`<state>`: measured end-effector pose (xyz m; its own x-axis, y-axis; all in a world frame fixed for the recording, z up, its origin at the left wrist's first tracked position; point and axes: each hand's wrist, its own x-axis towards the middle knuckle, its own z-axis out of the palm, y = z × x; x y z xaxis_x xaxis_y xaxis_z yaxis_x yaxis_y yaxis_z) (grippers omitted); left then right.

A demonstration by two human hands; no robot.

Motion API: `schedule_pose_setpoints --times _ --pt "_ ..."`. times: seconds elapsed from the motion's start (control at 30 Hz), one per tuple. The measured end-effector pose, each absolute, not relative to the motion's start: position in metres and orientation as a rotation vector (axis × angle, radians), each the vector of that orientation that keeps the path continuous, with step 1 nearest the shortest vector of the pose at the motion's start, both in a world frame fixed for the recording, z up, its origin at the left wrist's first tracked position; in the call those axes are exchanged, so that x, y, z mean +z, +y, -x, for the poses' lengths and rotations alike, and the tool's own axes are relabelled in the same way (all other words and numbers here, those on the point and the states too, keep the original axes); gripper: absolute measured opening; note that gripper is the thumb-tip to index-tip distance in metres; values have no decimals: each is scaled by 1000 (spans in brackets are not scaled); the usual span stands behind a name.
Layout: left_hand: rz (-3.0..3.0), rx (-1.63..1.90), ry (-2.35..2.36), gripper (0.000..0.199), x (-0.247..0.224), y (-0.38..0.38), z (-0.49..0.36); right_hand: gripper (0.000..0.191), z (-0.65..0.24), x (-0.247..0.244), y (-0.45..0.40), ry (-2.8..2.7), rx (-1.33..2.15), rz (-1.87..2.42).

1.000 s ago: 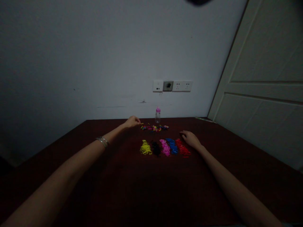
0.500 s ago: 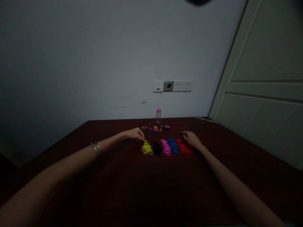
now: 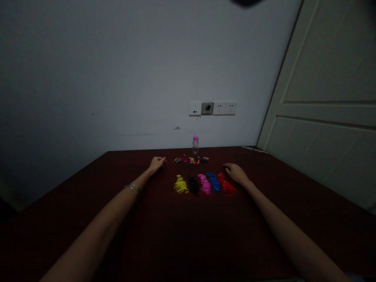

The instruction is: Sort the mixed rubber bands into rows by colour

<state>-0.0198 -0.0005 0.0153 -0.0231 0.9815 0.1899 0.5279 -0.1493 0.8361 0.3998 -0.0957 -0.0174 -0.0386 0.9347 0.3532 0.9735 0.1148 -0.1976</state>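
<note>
Left hand (image 3: 158, 162), narrowed, is left of mid-frame mixed bands (image 3: 192, 160); too dim to tell its hold. Right hand (image 3: 236, 174) lies loosely open by red bands (image 3: 226, 185), right of centre. Lifting one calls for a fine pinch.

Left hand (image 3: 158, 161) now farther from yellow pile (image 3: 180, 185); seemingly left of mixed pile (image 3: 192, 160).

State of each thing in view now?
Left hand: fingers curled, grip unclear
Right hand: open, fingers slightly bent
Bottle: upright, pink top on
Yellow pile: loose
Black pile: loose
Pink pile: loose
Blue pile: loose
Red pile: loose
Multicoloured pile: mixed, spread sideways
White sockets: nothing plugged in
</note>
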Motion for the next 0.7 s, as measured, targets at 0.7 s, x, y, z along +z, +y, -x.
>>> schedule_pose_setpoints --times 0.7 --pt "-1729 1296 1447 43 -7 5 31 40 -405 -20 -93 -2024 -85 1855"
